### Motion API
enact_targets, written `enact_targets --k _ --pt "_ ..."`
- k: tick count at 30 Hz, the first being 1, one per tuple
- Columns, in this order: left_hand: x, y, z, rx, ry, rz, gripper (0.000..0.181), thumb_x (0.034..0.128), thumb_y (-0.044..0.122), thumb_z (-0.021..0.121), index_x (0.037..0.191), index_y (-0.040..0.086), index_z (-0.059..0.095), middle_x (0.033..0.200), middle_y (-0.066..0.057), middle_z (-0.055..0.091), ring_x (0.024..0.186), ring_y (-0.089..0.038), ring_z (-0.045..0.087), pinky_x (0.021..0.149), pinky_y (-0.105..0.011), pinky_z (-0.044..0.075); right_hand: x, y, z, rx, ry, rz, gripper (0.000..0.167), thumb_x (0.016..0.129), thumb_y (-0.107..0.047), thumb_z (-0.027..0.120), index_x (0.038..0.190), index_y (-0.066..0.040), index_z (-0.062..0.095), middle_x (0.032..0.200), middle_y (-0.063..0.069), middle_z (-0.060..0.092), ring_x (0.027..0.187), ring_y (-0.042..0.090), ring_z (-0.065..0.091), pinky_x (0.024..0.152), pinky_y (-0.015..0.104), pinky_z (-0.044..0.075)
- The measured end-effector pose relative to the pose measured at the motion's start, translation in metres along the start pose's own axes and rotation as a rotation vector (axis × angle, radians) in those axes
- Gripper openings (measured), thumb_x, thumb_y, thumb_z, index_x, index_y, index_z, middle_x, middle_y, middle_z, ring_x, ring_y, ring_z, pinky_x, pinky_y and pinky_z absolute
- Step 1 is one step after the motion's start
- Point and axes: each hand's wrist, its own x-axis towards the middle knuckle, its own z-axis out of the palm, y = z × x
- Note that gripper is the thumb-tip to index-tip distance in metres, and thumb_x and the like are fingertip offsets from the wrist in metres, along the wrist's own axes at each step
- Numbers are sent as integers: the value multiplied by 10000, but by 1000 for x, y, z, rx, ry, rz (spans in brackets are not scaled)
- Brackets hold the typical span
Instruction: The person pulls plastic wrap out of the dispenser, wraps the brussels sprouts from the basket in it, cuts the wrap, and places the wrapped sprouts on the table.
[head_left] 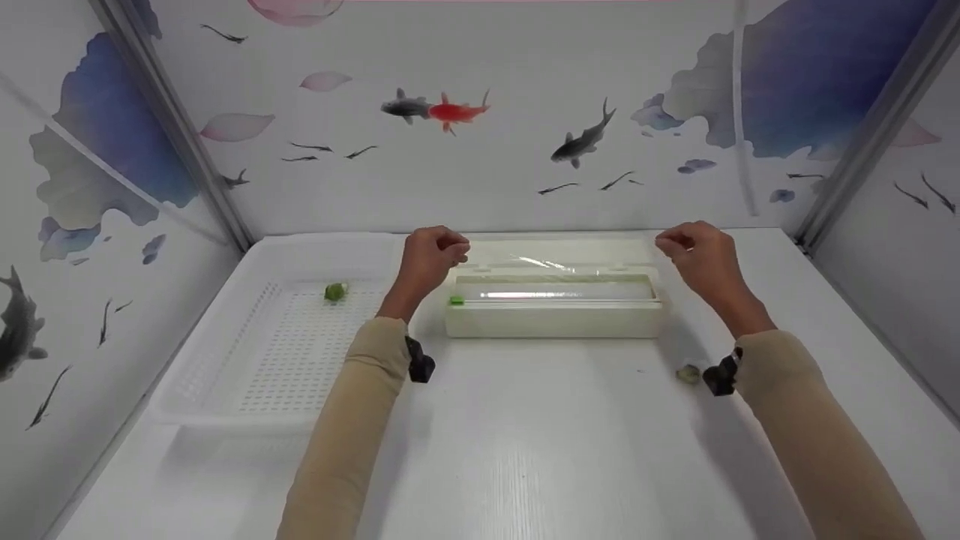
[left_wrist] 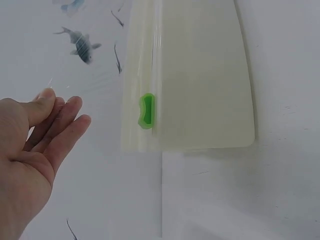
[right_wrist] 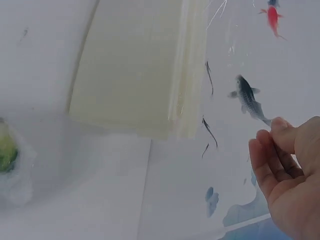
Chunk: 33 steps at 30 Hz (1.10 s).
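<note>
A clear plastic film (head_left: pixel 544 262) stretches up from a pale cream box (head_left: pixel 553 321) with its lid raised. My left hand (head_left: pixel 433 259) pinches the film's left corner between thumb and fingertips; in the left wrist view that hand (left_wrist: pixel 37 135) is beside the box's green slider (left_wrist: pixel 147 111). On the other side my right hand (head_left: pixel 701 255) pinches the right corner, and the right wrist view shows this hand (right_wrist: pixel 290 170) to the right of the box (right_wrist: pixel 130 65). Both hands are raised above the box's back edge.
A white perforated tray (head_left: pixel 202 397) with a small green item (head_left: pixel 335 292) in it lies at the left. Another small greenish item (head_left: pixel 688 373), seemingly wrapped, rests on the white table (head_left: pixel 517 442) near my right wrist. Printed panels stand behind and at both sides.
</note>
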Motion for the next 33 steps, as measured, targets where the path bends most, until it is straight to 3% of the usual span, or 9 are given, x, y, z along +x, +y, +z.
enact_targets --k 2,5,9,13,19,23,26,29,33 --pt "0 0 -1 2 3 -3 160 997 105 617 1079 -2 703 1042 -173 704 964 -253 722 847 -306 602 -2 2 3 10 -95 21 370 982 -300 654 1184 8 685 1153 212 628 1065 354 612 862 344 557" --pt "0 0 -2 0 5 -4 166 997 107 617 1083 -6 702 1041 -176 706 963 -257 722 851 -308 604 -6 5 14 8 -242 15 492 933 -400 701 1235 -12 676 1250 211 593 1192 393 555 1000 565 506" --pt "0 0 -1 -4 2 -2 157 995 93 617 1076 -9 704 1044 -174 708 955 -253 723 855 -301 613 -12 4 30 -18 -342 -28 404 884 -364 772 1113 -32 749 1194 191 610 1186 401 550 1025 594 476" --pt "0 -1 0 -6 -4 7 153 988 96 629 1066 -11 706 1036 -172 708 944 -248 724 848 -296 615 -16 2 37 -63 -330 -59 260 847 -265 816 979 -43 786 1096 160 625 1098 377 564 950 557 497" --pt "-1 1 -1 -11 -7 5 144 984 88 634 1062 -10 705 1032 -168 705 944 -245 724 849 -297 615 -19 3 40 -165 -304 -124 201 857 -227 803 946 -47 793 1034 156 644 1022 366 570 866 539 513" --pt "-1 1 -1 -11 -5 10 144 985 91 633 1063 -5 705 1029 -165 706 939 -239 722 851 -302 614 -19 7 42 -125 -334 -121 133 916 -157 736 954 -40 786 1026 153 665 1043 358 578 888 536 515" --pt "-2 1 -2 -7 -6 3 140 983 97 637 1061 4 707 1025 -158 705 936 -231 724 847 -298 615 -17 9 41 -86 -309 -110 124 947 -116 690 984 -18 756 1025 166 671 1042 354 594 911 537 515" --pt "-2 1 -2 -7 -7 -4 141 983 99 639 1064 6 707 1030 -158 702 946 -236 723 853 -300 612 -15 8 36 -61 -272 -95 152 980 -124 647 1034 6 706 1035 190 678 1037 359 620 931 541 517" --pt "-2 2 -3 4 -15 4 155 994 103 622 1079 5 707 1045 -166 699 963 -251 716 864 -310 604 -12 3 25 -50 -284 -36 233 1026 -192 584 1111 16 646 1089 216 680 1052 361 627 924 533 528"
